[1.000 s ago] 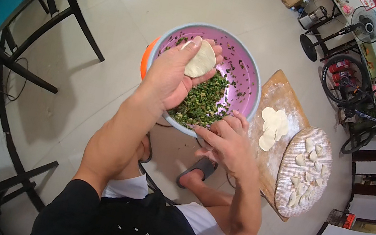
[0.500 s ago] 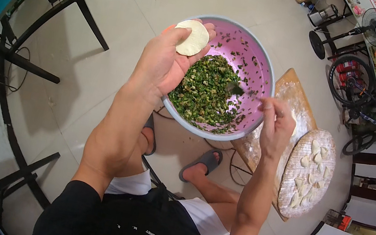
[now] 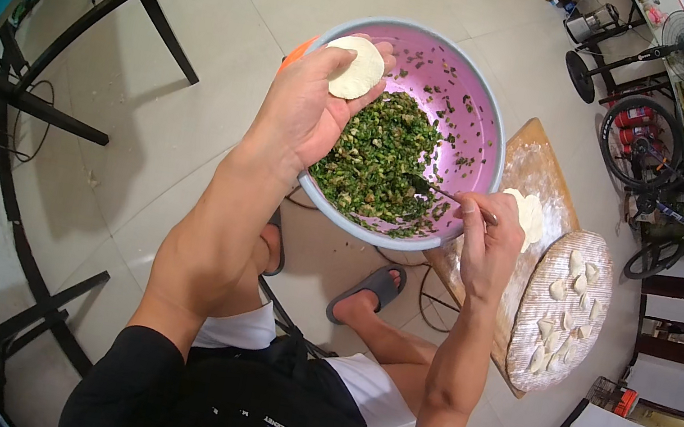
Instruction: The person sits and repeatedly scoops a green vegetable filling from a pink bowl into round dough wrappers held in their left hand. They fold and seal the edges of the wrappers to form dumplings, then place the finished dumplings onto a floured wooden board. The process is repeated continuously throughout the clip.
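At upper centre the left hand [image 3: 317, 109] cradles a round wrapper [image 3: 356, 71]; apart from it, the right hand [image 3: 489, 249] grips a spoon [image 3: 444, 193] dipped into green filling [image 3: 375, 155] in a pink bowl [image 3: 476, 137]. Dumplings [image 3: 557, 290] lie on a ridged tray [image 3: 527, 324] at right.

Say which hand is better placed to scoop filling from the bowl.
Probably the right hand: it grips the spoon, whose far end reaches the chopped green filling, while the left hand is occupied holding a round dough wrapper.
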### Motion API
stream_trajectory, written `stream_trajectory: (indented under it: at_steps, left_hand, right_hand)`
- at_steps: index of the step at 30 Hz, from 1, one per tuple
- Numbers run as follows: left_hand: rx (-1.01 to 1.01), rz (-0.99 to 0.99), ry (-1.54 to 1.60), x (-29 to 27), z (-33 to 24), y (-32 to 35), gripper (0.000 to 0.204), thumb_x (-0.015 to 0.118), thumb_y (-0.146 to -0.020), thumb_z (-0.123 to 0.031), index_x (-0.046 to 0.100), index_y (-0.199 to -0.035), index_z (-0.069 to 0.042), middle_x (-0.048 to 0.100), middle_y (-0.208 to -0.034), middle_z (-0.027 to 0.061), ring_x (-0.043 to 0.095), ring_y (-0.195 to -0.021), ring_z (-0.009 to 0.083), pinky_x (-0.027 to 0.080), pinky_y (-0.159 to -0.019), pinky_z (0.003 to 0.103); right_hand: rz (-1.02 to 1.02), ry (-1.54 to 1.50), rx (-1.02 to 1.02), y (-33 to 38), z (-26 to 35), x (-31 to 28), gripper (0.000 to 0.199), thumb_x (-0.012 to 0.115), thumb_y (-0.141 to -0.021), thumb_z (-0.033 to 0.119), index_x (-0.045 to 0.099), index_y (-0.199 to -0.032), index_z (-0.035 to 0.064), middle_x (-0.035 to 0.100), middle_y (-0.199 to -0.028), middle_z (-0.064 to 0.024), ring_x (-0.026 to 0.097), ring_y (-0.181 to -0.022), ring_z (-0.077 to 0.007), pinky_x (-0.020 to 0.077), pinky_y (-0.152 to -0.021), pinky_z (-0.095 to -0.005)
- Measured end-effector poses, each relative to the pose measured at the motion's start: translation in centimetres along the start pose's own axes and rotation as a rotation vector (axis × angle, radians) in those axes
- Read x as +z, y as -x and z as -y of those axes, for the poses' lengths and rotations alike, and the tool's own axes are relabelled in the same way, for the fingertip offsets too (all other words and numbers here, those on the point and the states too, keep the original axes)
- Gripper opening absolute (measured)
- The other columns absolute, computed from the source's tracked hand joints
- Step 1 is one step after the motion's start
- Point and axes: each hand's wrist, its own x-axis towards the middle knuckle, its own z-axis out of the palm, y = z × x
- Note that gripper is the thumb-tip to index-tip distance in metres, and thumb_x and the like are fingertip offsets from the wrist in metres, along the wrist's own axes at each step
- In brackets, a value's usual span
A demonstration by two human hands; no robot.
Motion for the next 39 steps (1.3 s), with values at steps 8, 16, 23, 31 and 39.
stream_trajectory:
  at_steps: [8, 16, 23, 31, 39]
  left_hand:
    - [0.005, -0.004, 0.003, -0.1, 0.3, 0.0, 0.04, 0.04, -0.103, -0.008, 0.045, -0.138, 0.01, 0.059, -0.137, 0.0231, 0.059, -0.127, 0.0308, 0.052, -0.103, 0.04]
    - [0.009, -0.018, 0.013, -0.2, 0.3, -0.2, 0.039, 0.042, -0.102, -0.009, 0.047, -0.136, 0.01, 0.06, -0.135, 0.0232, 0.059, -0.126, 0.0309, 0.052, -0.103, 0.041]
    - [0.007, -0.039, 0.011, -0.1, 0.5, -0.4, 0.038, 0.042, -0.102, -0.008, 0.048, -0.135, 0.009, 0.061, -0.132, 0.0231, 0.06, -0.125, 0.0312, 0.051, -0.104, 0.041]
    - [0.022, -0.071, 0.031, 0.3, 0.8, -0.4, 0.037, 0.041, -0.101, -0.007, 0.049, -0.134, 0.009, 0.061, -0.132, 0.0235, 0.06, -0.125, 0.0315, 0.051, -0.104, 0.043]
    - [0.099, -0.093, 0.099, -0.2, 0.7, -1.8, 0.034, 0.037, -0.103, -0.009, 0.046, -0.131, 0.008, 0.059, -0.132, 0.0257, 0.059, -0.123, 0.0342, 0.051, -0.104, 0.045]
  right_hand:
    - [0.042, -0.069, 0.003, 1.1, 0.5, -0.4, 0.01, 0.068, -0.091, 0.009, 0.075, -0.092, 0.0015, 0.07, -0.079, -0.0085, 0.059, -0.078, -0.0229, 0.0488, -0.072, -0.0334]
    - [0.115, -0.311, 0.162, 1.5, 0.1, 0.3, 0.014, 0.066, -0.094, 0.011, 0.076, -0.09, 0.0012, 0.071, -0.08, -0.0067, 0.061, -0.081, -0.0187, 0.0494, -0.074, -0.0329]
    - [0.197, -0.445, 0.275, 0.6, 1.0, 1.4, 0.018, 0.064, -0.097, 0.012, 0.074, -0.091, -0.0017, 0.07, -0.077, -0.0059, 0.063, -0.072, -0.0123, 0.0488, -0.065, -0.0272]
    - [0.35, -0.541, 0.319, -1.7, 1.8, 2.7, 0.021, 0.061, -0.099, 0.014, 0.071, -0.094, -0.0038, 0.071, -0.079, -0.0051, 0.063, -0.069, -0.0099, 0.0479, -0.065, -0.0247]
    - [0.374, -0.616, 0.442, -3.7, 1.8, 4.7, 0.026, 0.061, -0.096, 0.021, 0.073, -0.09, -0.0008, 0.069, -0.072, -0.0045, 0.061, -0.067, -0.0086, 0.0443, -0.064, -0.0244]
